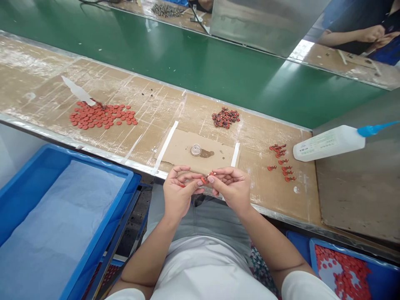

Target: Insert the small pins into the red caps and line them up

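My left hand [178,193] is closed, pinching a small red disc [204,180] between thumb and fingertips at the table's front edge. Another bit of red [182,186] shows between its other fingers. My right hand [234,189] is closed too, its thumb and forefinger on a small red part with pale tips [212,174] that meets the disc; the exact join is hidden by the fingers. Just beyond the hands, a small transparent cup [196,150] stands on a cardboard sheet [175,143] beside a wet brown stain [206,153].
Red discs [100,116] lie left under a white strip [78,89]. Red-and-dark parts [225,117] are heaped mid-table; several assembled pieces [286,166] stand right, near a tilted white bottle [329,143]. A green belt [175,50] runs behind. Blue trays [126,179] flank me. A co-worker's hands [373,35] show top right.
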### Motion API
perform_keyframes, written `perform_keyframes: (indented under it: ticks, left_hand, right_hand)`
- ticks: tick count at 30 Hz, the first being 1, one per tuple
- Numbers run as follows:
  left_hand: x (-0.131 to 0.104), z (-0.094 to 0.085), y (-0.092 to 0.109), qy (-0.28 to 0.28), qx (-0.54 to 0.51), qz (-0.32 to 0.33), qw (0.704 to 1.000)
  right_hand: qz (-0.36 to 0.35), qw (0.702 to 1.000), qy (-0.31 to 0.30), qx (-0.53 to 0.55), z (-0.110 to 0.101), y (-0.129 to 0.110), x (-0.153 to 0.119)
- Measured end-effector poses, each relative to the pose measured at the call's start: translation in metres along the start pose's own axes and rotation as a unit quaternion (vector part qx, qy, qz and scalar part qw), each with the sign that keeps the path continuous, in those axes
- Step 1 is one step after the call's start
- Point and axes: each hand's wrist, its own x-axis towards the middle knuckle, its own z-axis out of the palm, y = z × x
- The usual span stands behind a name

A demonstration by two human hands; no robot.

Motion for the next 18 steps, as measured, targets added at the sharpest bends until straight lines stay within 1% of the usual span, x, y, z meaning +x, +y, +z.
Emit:
perform_keyframes:
  ticks: [4,6,8,10,14,18]
  left_hand:
    - [-0.005,0.001,-0.003,0.024,-0.005,-0.005,1.0]
    - [-0.008,0.003,-0.004,0.026,-0.001,-0.008,1.0]
    - [-0.011,0.004,-0.004,0.023,0.007,-0.012,1.0]
    - [-0.013,0.006,-0.004,0.028,0.018,-0.013,0.999]
    - [-0.012,0.009,-0.004,0.059,0.036,-0.009,0.998]
    - [-0.011,0.01,-0.006,0.057,0.032,-0.013,0.998]
  right_hand:
    - [-0.066,0.995,0.047,-0.049,0.003,0.0,-0.004]
    - [-0.095,0.99,0.065,-0.075,0.003,0.002,-0.005]
    - [-0.109,0.987,0.076,-0.089,0.004,0.005,-0.006]
    - [-0.106,0.986,0.083,-0.095,0.004,0.006,-0.007]
    - [-0.074,0.988,0.095,-0.097,0.007,0.005,-0.008]
    - [-0.054,0.992,0.098,-0.064,0.009,0.007,-0.008]
